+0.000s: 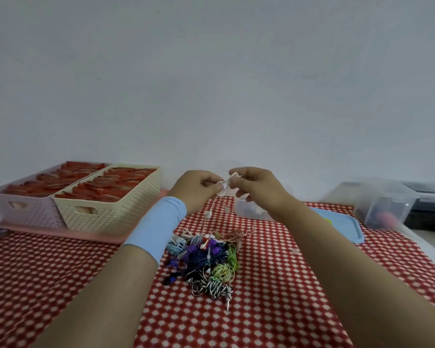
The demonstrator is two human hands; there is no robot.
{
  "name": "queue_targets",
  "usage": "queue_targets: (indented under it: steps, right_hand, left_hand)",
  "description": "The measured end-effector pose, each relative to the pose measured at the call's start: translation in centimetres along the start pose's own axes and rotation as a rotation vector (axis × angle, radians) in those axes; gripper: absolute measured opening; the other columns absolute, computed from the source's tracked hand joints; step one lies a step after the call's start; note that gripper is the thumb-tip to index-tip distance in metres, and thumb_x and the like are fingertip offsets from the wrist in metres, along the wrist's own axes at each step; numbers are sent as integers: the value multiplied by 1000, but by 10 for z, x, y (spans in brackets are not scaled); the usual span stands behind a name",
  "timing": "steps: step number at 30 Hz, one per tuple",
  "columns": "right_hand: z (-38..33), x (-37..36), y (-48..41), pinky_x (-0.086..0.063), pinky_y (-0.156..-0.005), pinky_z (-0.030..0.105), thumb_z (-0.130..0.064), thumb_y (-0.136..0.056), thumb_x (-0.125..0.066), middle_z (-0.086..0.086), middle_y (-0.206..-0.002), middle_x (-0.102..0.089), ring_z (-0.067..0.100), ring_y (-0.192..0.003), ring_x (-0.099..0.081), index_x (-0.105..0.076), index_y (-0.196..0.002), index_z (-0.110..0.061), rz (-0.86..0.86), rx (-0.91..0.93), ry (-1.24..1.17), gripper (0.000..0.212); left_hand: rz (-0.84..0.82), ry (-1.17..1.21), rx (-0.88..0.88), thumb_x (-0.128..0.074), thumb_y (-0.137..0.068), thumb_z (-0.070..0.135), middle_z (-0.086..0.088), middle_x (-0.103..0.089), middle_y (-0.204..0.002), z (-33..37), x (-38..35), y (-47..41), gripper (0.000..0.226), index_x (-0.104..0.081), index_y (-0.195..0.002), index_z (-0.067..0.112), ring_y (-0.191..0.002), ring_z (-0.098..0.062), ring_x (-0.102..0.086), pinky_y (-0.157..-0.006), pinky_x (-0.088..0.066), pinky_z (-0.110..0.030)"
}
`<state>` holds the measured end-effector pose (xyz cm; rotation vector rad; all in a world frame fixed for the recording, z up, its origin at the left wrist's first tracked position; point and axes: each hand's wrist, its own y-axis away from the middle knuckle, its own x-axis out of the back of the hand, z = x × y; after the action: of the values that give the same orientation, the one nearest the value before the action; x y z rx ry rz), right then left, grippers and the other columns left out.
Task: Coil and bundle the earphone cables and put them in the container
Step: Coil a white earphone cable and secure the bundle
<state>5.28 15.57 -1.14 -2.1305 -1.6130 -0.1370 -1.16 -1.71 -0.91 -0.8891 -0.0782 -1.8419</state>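
Where left hand (199, 190) meets right hand (258, 187), white cable (223, 189), seemingly pinched between.

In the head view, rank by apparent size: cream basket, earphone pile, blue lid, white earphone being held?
1. cream basket
2. earphone pile
3. blue lid, partly hidden behind the right arm, so unsure
4. white earphone, pinched by left hand and right hand

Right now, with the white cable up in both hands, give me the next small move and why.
Probably wind the hanging end onto the small bunch. Left hand and right hand pinch the white cable, but its earbuds dangle loose below, so the bundle looks unfinished; the container sits behind.
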Motion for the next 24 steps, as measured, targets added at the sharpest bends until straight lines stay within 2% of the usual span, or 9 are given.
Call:
queue_targets:
  steps: [2,4,6,9,12,17,20,24]
  right_hand:
    - [0,11,5,-54,-78,25,-30,-97,-64,-2,-112,-71,10,-94,-67,-65,-130,-22,-19,-52,-44,34]
    - [1,25,11,-52,-91,33,-33,-96,-63,-4,-125,-67,13,-110,-64,-63,-133,-26,-104,-101,-50,37]
    - [3,37,19,-51,-96,35,-33,-96,-64,-5,-124,-70,13,-111,-66,-63,-133,-27,-186,-119,-13,37]
    - [6,53,33,-54,-93,38,-26,-99,-62,-1,-105,-77,16,-98,-73,-72,-112,-19,-244,-106,21,19]
    - [14,72,47,-57,-88,39,-22,-99,-63,4,-93,-78,19,-81,-72,-75,-96,-14,-216,-141,30,15]
    - [40,101,69,-50,-65,32,-19,-92,-71,11,-76,-67,20,-66,-57,-77,-93,-2,-172,-254,155,18]
    - [55,103,80,-49,-62,31,-17,-92,-71,8,-67,-65,17,-59,-55,-79,-95,-10,-205,-299,230,11]
    - [63,106,88,-54,-59,26,-18,-95,-67,5,-81,-77,12,-60,-64,-79,-100,-13,-203,-316,315,14]
  left_hand:
    - [15,98,-6,-65,-94,21,4,-72,-92,12,-4,-2,15,-72,-107,20,-83,-10,-67,-80,-56,-24]
    - [2,241,25,-62,-96,17,-1,-72,-90,25,-9,-2,14,-70,-108,14,-74,-9,-68,-69,-56,-18]
    - [-40,414,60,-60,-97,15,-5,-73,-90,34,-17,0,14,-68,-108,10,-76,-15,-68,-71,-58,-24]
    - [-106,530,81,-61,-97,14,-7,-74,-91,42,-32,3,12,-67,-107,9,-82,-20,-70,-76,-59,-32]
    - [-138,523,118,-63,-95,13,-10,-73,-93,53,-52,10,16,-65,-109,6,-78,-19,-70,-73,-60,-30]
    - [-251,401,195,-63,-95,9,-15,-71,-98,57,-89,29,25,-63,-120,8,-72,-19,-68,-70,-61,-31]
    - [-318,346,233,-61,-95,6,-15,-72,-98,54,-109,39,24,-66,-118,3,-71,-21,-69,-72,-62,-34]
    - [-320,218,320,-65,-93,13,-11,-74,-88,45,-124,41,17,-72,-106,6,-73,-22,-72,-75,-62,-35]
